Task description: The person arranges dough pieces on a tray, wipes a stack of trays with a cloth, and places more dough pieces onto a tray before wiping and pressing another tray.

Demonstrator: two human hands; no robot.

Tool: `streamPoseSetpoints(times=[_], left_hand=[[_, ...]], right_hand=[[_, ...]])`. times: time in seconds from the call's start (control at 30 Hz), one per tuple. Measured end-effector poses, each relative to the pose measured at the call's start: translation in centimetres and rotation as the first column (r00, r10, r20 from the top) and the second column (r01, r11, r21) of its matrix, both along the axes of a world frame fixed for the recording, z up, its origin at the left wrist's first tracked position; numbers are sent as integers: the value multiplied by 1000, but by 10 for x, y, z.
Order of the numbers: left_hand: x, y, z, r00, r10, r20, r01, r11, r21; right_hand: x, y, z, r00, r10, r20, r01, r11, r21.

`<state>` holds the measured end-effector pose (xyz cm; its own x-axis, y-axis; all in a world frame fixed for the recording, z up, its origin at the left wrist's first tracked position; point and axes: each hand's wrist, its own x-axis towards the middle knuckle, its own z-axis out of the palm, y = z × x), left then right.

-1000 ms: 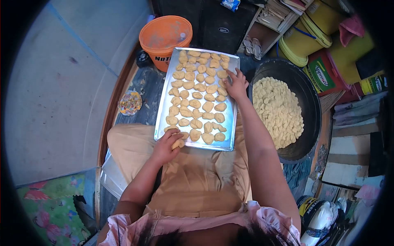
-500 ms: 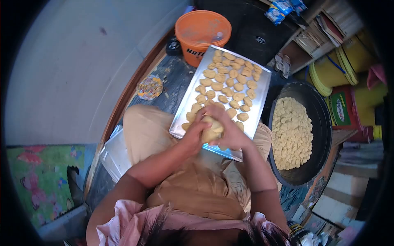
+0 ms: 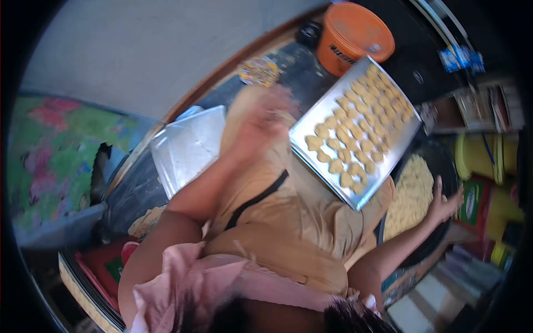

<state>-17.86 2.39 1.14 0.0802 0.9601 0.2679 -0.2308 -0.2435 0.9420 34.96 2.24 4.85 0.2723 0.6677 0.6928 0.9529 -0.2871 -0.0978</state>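
Note:
My left hand (image 3: pixel 269 114) is smeared by motion above my left knee, left of the tray; its fingers are too blurred to show whether anything is in them. Over the right side of a black basin (image 3: pixel 413 256), my right hand (image 3: pixel 444 205) has its fingers apart and appears to hold nothing. A mass of pale yellow dough pieces (image 3: pixel 410 191) lies in that basin, beside this hand. Across my lap rests a silver metal tray (image 3: pixel 319 114), carrying many small shaped dough pieces (image 3: pixel 355 130) in rows.
An orange lidded bucket (image 3: pixel 355 33) stands behind the tray. A round patterned container (image 3: pixel 259 71) is near the wall. Empty-looking metal trays (image 3: pixel 189 145) lie on the floor at my left. Yellow tubs (image 3: pixel 478 156) stand at the right beyond the basin.
My hands, together around a lump of dough over the tray before, are now apart: left towards my knee, right to the basin. The lump no longer shows. The view has turned.

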Motion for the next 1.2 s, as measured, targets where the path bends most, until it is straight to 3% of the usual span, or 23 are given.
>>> streamPoseSetpoints(times=[0.03, 0.07, 0.1, 0.13, 0.17, 0.2, 0.27, 0.33, 0.4, 0.5, 0.6, 0.67, 0.73, 0.77, 0.8, 0.87, 0.93, 1.0, 1.03, 1.07, 1.1, 1.13, 1.2], left_hand=[[-35, 0, -5, 920, 269, -284, -294, 954, -50], [-68, -1, -9, 851, 379, -364, -441, 892, -100], [-90, -8, -5, 825, 475, -308, -548, 806, -224], [-114, -16, -19, 768, 573, -287, -637, 734, -236], [-147, -26, -37, 724, 620, -302, -688, 681, -252], [-159, -36, -39, 702, 655, -279, -712, 653, -258], [-177, -52, -47, 680, 708, -191, -729, 625, -281], [-192, -56, -68, 711, 684, -165, -695, 648, -310], [-173, -44, -61, 764, 615, -194, -644, 707, -292], [-139, -26, -47, 803, 509, -308, -574, 799, -176], [-117, -7, -44, 795, 463, -391, -528, 846, -72], [-113, 1, -56, 776, 485, -403, -540, 841, -28], [-121, 1, -79, 714, 550, -434, -607, 795, 8], [-124, -5, -83, 673, 576, -463, -642, 766, 19], [-137, -11, -110, 643, 626, -441, -685, 728, 34], [-166, -32, -158, 463, 667, -583, -785, 614, 79], [-199, -72, -215, 280, 640, -716, -876, 475, 82], [-231, -137, -281, 143, 437, -888, -961, 275, -20], [-239, -170, -301, 95, 308, -947, -990, 126, -59], [-241, -196, -303, 225, 197, -954, -959, -130, -253], [-241, -225, -305, 272, 149, -951, -918, -255, -303], [-241, -248, -303, 336, 71, -939, -885, -317, -341], [-249, -291, -323, 372, 27, -928, -877, -317, -360]], right_hand=[[-26, 7, 7, 989, 107, -100, -108, 994, -6], [-51, 13, 13, 957, 233, -172, -254, 960, -115], [-56, 14, 1, 902, 323, -286, -391, 894, -220], [-77, 13, 5, 856, 56, -514, -327, 828, -455], [-59, 14, -18, 779, 68, -624, -483, 700, -526], [-53, 19, -28, 775, -139, -616, -466, 533, -706], [-32, 14, -87, 864, -149, -481, -366, 469, -804], [-22, -4, -149, 868, -46, -494, -407, 503, -762], [-15, -14, -188, 522, -202, -829, -710, 437, -553], [-30, -30, -170, 447, -358, -820, -653, 496, -573], [-27, -48, -140, 335, -292, -896, -605, 662, -442], [-4, -59, -127, 533, -185, -825, -372, 825, -425], [60, -67, -152, 802, -130, -584, -168, 888, -428], [17, -62, -98, 875, -270, -402, 48, 875, -482], [29, -57, -97, 933, -210, -293, 62, 895, -442], [22, -26, -101, 841, -5, -541, -165, 950, -266], [-50, 13, -82, 601, 257, -757, -483, 871, -87], [-127, 40, -80, 278, 376, -884, -689, 719, 89], [-189, 44, -61, 288, 415, -863, -749, 659, 67], [-242, 45, -45, 221, 498, -838, -849, 521, 85], [-295, 40, -28, 188, 541, -820, -901, 427, 75], [-339, 38, -20, 141, 667, -732, -959, 274, 65], [-414, 28, -15, -25, 722, -692, -998, 26, 63]])
